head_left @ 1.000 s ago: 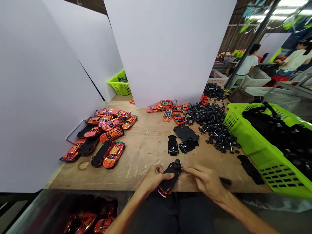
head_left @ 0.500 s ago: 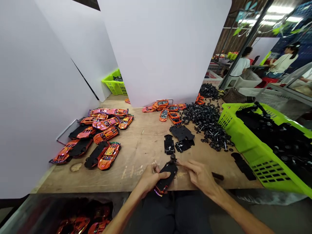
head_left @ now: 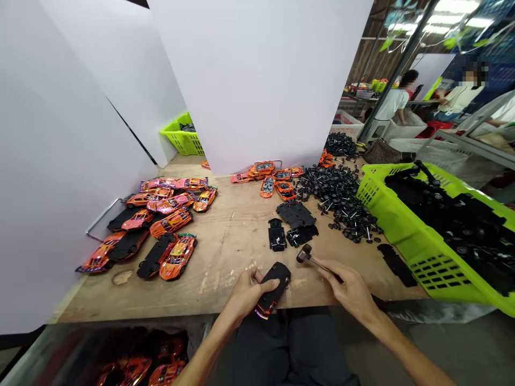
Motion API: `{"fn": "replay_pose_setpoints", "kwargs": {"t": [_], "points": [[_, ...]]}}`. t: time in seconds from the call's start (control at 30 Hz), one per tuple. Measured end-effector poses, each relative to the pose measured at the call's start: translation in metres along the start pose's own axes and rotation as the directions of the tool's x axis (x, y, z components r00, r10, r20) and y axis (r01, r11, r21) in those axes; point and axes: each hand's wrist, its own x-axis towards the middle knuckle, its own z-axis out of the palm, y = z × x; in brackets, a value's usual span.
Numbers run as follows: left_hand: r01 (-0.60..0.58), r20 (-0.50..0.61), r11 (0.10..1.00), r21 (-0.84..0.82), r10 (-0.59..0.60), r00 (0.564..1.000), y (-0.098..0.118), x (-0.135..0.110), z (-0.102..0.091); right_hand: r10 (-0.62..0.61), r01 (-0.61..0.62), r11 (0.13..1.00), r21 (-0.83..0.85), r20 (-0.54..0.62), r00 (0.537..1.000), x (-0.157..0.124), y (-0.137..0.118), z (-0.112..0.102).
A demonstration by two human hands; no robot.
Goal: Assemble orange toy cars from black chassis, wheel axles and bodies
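Orange toy car point(head_left: 277, 281), upside down, clasped in left hand point(head_left: 245, 295), underside exposed to work on; right hand point(head_left: 346, 292) pinches small dark-headed hammer point(head_left: 304, 253).

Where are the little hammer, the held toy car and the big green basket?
Small dark hammer point(head_left: 304, 253), head view, on its head.
Orange-and-black toy car point(head_left: 277, 280), head view, on its black underside.
Lime-green plastic basket point(head_left: 372, 195), head view, on its wall.

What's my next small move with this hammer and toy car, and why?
Probably a light tap on the toy car's black chassis with the small hammer: your right hand holds it raised beside the car, and your left hand grips the car upside down at the edge of the wooden bench.
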Motion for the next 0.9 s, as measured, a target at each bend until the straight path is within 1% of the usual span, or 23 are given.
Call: {"fn": "replay_pose_setpoints", "kwargs": {"t": [0.03, 0.1, 0.13, 0.2, 0.23, 0.27, 0.3, 0.37, 0.4, 0.43, 0.47, 0.5, 0.53, 0.6, 0.67, 0.7, 0.77, 0.9], "points": [[-0.026, 0.023, 0.999, -0.024, 0.027, 0.999, 0.0, -0.003, -0.001, 0.017, -0.017, 1.0, 0.019, 0.009, 1.0, 0.005, 0.004, -0.005], [-0.073, 0.119, 0.993, -0.092, 0.084, 0.989, -0.001, -0.01, -0.004, 0.009, -0.01, 1.0, 0.022, 0.052, 0.999, 0.014, 0.011, -0.015], [-0.09, 0.162, 0.987, -0.131, 0.111, 0.981, -0.002, -0.014, -0.005, -0.003, 0.003, 1.0, 0.007, 0.048, 0.999, 0.017, 0.013, -0.017], [-0.117, 0.194, 0.969, -0.218, 0.161, 0.968, -0.004, -0.02, -0.003, -0.01, 0.01, 1.0, 0.016, -0.022, 1.0, 0.02, 0.008, -0.016], [-0.138, 0.186, 0.953, -0.268, 0.191, 0.964, -0.006, -0.021, 0.0, 0.002, 0.002, 0.997, 0.072, -0.051, 0.999, 0.021, 0.002, -0.011], [-0.166, 0.169, 0.931, -0.324, 0.23, 0.959, -0.008, -0.021, 0.004, 0.021, -0.013, 0.986, 0.167, -0.047, 0.999, 0.02, -0.006, -0.003], [-0.201, 0.153, 0.903, -0.381, 0.276, 0.949, -0.009, -0.019, 0.009, 0.043, -0.037, 0.957, 0.289, -0.013, 0.999, 0.018, -0.015, 0.008], [-0.274, 0.129, 0.841, -0.467, 0.371, 0.92, -0.013, -0.011, 0.016, 0.07, -0.1, 0.852, 0.514, 0.076, 0.995, 0.014, -0.032, 0.035], [-0.316, 0.107, 0.816, -0.484, 0.413, 0.904, -0.014, -0.007, 0.017, 0.093, -0.121, 0.807, 0.577, 0.079, 0.993, 0.012, -0.037, 0.048], [-0.361, 0.086, 0.804, -0.473, 0.449, 0.889, -0.015, -0.003, 0.016, 0.114, -0.13, 0.786, 0.604, 0.064, 0.991, 0.01, -0.04, 0.059], [-0.411, 0.067, 0.802, -0.433, 0.483, 0.873, -0.015, 0.001, 0.012, 0.122, -0.118, 0.797, 0.593, 0.034, 0.992, 0.01, -0.04, 0.066], [-0.461, 0.057, 0.809, -0.365, 0.513, 0.856, -0.015, 0.004, 0.007, 0.107, -0.089, 0.831, 0.548, 0.0, 0.994, 0.01, -0.038, 0.07], [-0.505, 0.061, 0.817, -0.277, 0.54, 0.84, -0.016, 0.006, 0.0, 0.063, -0.043, 0.876, 0.48, -0.024, 0.998, 0.012, -0.033, 0.069], [-0.57, 0.103, 0.818, -0.081, 0.575, 0.811, -0.017, 0.011, -0.013, -0.067, 0.071, 0.944, 0.322, -0.025, 0.997, 0.015, -0.022, 0.061], [-0.594, 0.135, 0.801, 0.075, 0.582, 0.802, -0.019, 0.015, -0.023, -0.141, 0.138, 0.963, 0.23, -0.006, 0.99, 0.019, -0.013, 0.049], [-0.595, 0.138, 0.794, 0.128, 0.579, 0.803, -0.02, 0.018, -0.026, -0.141, 0.138, 0.967, 0.215, -0.002, 0.99, 0.021, -0.011, 0.045], [-0.586, 0.123, 0.788, 0.189, 0.573, 0.81, -0.023, 0.021, -0.027, -0.087, 0.085, 0.972, 0.218, -0.002, 0.996, 0.023, -0.011, 0.042], [-0.536, 0.075, 0.818, 0.211, 0.533, 0.843, -0.025, 0.021, -0.023, 0.064, -0.049, 0.961, 0.274, -0.047, 0.997, 0.021, -0.015, 0.056]]}}
